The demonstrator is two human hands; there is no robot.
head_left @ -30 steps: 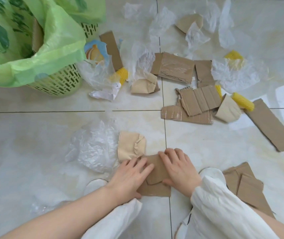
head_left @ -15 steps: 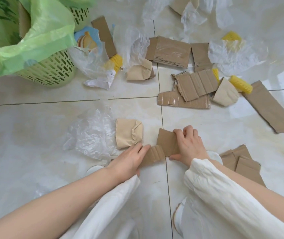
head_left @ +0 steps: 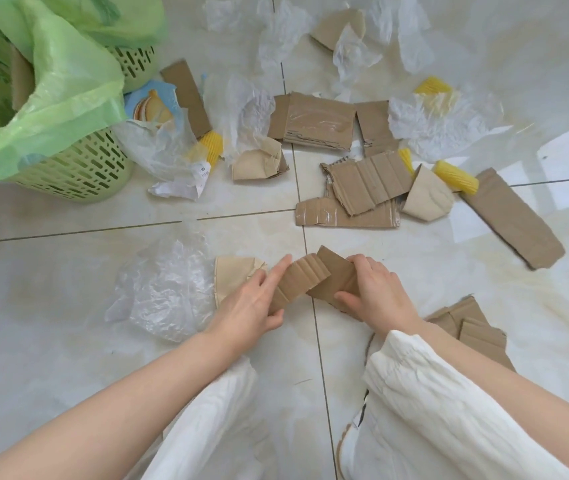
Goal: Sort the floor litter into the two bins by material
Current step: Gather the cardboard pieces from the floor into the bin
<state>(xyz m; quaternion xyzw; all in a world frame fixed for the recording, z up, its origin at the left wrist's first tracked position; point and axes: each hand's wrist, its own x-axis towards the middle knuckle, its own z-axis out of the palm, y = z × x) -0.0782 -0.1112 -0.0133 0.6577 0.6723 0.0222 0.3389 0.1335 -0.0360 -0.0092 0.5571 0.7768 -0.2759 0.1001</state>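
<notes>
My left hand grips a ribbed brown cardboard piece lifted just above the tiles. My right hand holds a second, flatter cardboard piece whose end overlaps the first. A beige paper wad and a crumpled clear plastic bag lie to the left of my left hand. Two green lattice bins lined with green bags stand at the upper left: the near bin and the far bin.
Cardboard pieces, clear plastic sheets, yellow foam sleeves and a snack wrapper litter the far floor. A long cardboard strip lies at right. More cardboard sits by my right knee.
Both hands have gathered the two cardboard pieces from flat on the floor and raised them, the left hand closing its grip on the ribbed one.
</notes>
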